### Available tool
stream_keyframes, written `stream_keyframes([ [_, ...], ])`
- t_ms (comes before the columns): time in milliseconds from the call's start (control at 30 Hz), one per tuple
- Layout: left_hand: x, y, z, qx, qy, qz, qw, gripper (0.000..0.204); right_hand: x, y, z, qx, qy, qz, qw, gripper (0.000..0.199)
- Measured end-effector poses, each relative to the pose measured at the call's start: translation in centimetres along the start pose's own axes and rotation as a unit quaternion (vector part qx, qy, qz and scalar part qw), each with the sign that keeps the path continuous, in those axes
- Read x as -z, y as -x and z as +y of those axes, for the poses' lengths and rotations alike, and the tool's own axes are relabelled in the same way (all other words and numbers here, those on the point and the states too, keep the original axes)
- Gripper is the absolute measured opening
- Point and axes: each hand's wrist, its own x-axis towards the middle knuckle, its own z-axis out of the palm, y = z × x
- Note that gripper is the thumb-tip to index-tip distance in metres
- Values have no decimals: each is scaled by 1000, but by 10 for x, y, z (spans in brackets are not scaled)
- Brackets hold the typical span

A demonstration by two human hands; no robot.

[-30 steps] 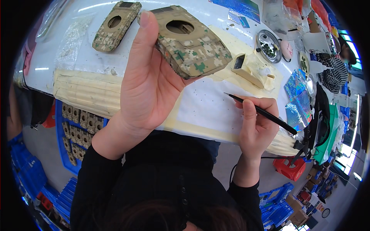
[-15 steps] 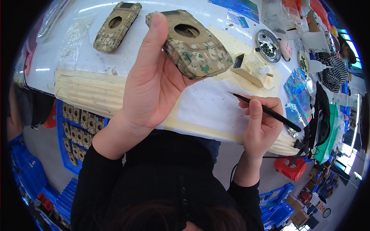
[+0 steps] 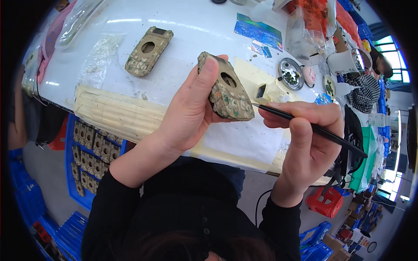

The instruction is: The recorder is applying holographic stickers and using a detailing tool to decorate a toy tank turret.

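My left hand (image 3: 185, 111) is closed around a model tank hull (image 3: 235, 102) in green and tan pixel camouflage, its round top hole showing. The hull is raised over the bench and tilted; fingers hide its underside. In my right hand (image 3: 311, 141) is a pair of black tweezers (image 3: 333, 138), pinched between thumb and fingers. Their fine tip points left at the hull's near right edge; whether it touches, I cannot tell. A second camouflaged hull (image 3: 146, 56) lies on the bench to the left. Below my hands is a white sheet (image 3: 244, 143) with tiny dark specks.
A round metal dish (image 3: 281, 71) with small dark green pieces stands at the right, near a tape-wrapped block (image 3: 276, 93). Padded tape (image 3: 117, 111) covers the bench's front edge. Lower left, a blue tray (image 3: 70, 174) holds several more hulls. A red stool (image 3: 325, 201) stands lower right.
The hull in my left hand has moved lower and away from the view. My right hand has risen with the tweezers, their tip now beside the hull. The view has shifted.
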Motion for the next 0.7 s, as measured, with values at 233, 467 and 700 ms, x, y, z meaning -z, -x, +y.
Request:
stream_keyframes([
  [233,0,1,1,8,8,-4,1000,66,-11,1,3,-82,-88,4,993,13],
  [467,-4,3,3,12,9,6,1000,64,-7,-1,9,-31,-7,-49,998,14],
  [700,-2,2,1,11,17,-3,1000,64,-7,-1,10,-28,1,-57,998,15],
])
